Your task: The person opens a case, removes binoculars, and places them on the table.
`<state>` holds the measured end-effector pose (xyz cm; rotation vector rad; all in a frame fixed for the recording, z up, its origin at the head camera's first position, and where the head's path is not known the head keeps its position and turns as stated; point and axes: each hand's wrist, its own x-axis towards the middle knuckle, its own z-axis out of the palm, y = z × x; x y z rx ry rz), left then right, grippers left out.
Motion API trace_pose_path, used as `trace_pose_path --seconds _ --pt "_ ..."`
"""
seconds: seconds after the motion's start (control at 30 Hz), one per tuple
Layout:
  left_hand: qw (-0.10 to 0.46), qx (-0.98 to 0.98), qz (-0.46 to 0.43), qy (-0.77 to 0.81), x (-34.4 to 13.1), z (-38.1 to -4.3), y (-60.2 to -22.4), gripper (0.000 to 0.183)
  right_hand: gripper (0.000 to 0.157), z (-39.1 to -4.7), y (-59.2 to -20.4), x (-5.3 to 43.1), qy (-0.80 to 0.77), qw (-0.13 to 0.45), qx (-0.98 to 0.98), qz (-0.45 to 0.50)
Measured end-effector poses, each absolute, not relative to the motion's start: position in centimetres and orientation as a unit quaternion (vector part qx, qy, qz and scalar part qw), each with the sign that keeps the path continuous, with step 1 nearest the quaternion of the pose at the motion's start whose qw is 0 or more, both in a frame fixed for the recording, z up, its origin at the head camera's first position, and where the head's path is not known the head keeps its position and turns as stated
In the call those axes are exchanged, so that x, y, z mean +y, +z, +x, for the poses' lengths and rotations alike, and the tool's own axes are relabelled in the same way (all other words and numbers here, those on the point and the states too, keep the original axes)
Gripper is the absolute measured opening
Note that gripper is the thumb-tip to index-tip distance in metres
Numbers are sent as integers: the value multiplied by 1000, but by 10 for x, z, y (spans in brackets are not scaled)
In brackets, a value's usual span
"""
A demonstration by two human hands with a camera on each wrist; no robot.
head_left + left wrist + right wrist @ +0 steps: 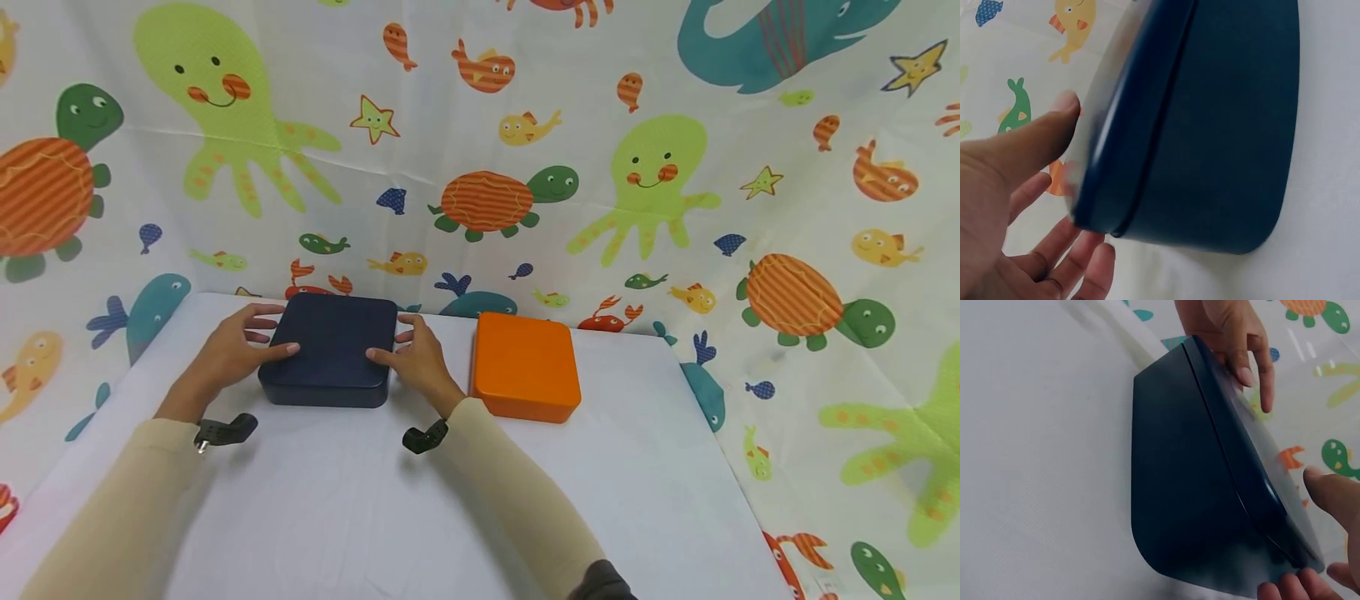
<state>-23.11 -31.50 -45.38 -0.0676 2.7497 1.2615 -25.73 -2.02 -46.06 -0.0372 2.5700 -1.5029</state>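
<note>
A dark blue square box (337, 333) with a lid lies on the white table, between two hands. My left hand (234, 348) is at its left side, thumb over the lid's edge and fingers spread. In the left wrist view, that thumb stands off the box (1222, 137) and the fingertips are by the lower lid seam. My right hand (422, 362) is at the right side, thumb above the lid. In the right wrist view, its fingertips (1291, 587) are against or close beside the box wall, and a thin seam runs below the lid.
An orange square box (525, 358) lies to the right, behind my right forearm. The white table (315, 517) reaches back to a curtain (465, 125) printed with sea animals. Each wrist wears a black camera mount (225, 429).
</note>
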Motion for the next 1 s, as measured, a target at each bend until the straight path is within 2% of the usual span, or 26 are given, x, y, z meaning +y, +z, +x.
trace_pose_path --seconds 0.2,0.53,1.0 --pt "58 908 -21 415 -312 -231 -456 103 82 -261 -463 -23 -512 99 853 10" --pt "15 915 -28 401 -306 -228 -459 97 77 -261 -462 -26 -528 90 844 22" --pt "-33 920 -43 389 -301 -219 -460 97 81 -256 -456 -27 -535 72 842 21"
